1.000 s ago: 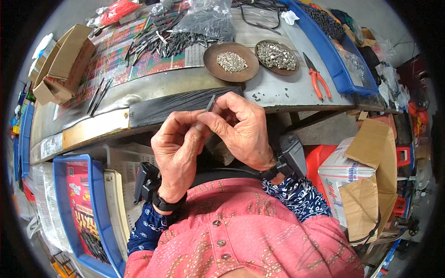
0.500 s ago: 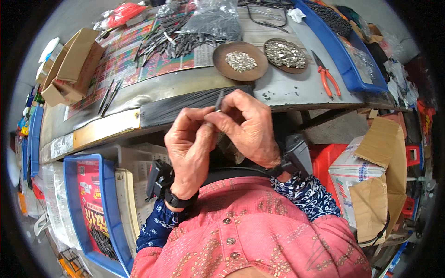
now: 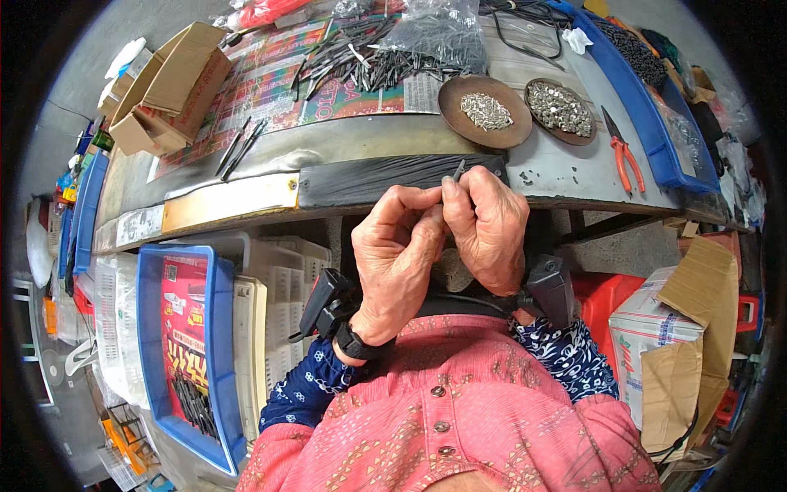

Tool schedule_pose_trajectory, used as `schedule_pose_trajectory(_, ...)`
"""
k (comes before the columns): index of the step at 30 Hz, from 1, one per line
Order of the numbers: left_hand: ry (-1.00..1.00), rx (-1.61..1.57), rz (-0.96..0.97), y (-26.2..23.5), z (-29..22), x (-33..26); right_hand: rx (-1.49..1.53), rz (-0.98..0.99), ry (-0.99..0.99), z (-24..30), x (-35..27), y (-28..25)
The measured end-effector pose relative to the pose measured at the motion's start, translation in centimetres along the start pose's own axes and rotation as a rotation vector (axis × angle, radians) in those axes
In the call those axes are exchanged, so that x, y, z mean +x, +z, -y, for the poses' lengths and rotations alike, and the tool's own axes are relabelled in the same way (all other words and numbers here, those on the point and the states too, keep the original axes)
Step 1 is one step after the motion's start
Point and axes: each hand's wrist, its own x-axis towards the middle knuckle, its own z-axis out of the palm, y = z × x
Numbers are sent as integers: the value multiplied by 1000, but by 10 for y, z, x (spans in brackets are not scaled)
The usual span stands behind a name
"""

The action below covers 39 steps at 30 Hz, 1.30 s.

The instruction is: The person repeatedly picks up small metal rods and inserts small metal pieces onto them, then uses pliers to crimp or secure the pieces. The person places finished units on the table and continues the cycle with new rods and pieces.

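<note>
Close together at the table's near edge, my left hand [image 3: 400, 261] and my right hand [image 3: 489, 234] meet at their fingertips. A thin dark piece with a narrow tip [image 3: 460, 169] pokes up from the right hand's pinch, beside the thumb. The left fingers are closed against the right ones, and whatever they grip is hidden. Beyond the hands, a round brown dish [image 3: 455, 115] holds small silvery parts, and a second dish [image 3: 561, 112] holds more silvery bits. Many thin black pieces [image 3: 352, 61] lie heaped on the table.
Red-handled pliers [image 3: 625, 160] lie right of the dishes, near a long blue tray [image 3: 656, 139]. A cardboard box [image 3: 176, 94] stands at the table's left. Below the edge are a blue bin [image 3: 156, 373] on the left and an open carton [image 3: 697, 320] on the right.
The view has shifted, so the table and hands appear farther right. My right thumb has moved from lying across the left fingertips to pointing up along the dark piece, which shows less.
</note>
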Motion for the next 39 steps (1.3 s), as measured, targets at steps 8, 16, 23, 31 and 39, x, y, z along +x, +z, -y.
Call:
schedule_pose_trajectory(8,227,583,-10,-28,-13,7,35,76,-12,-7,5,-10)
schedule_pose_trajectory(16,541,1417,9,-85,-47,19,102,51,83,-23,13,-12)
schedule_pose_trajectory(23,558,1533,176,-83,-47,34,116,33,75,-28,12,-10)
schedule_pose_trajectory(31,666,1498,257,-52,-10,67,87,3,60,-29,12,-7)
schedule_pose_trajectory(39,406,951,77,-44,-18,37,-22,91,-55,-10,0,-10)
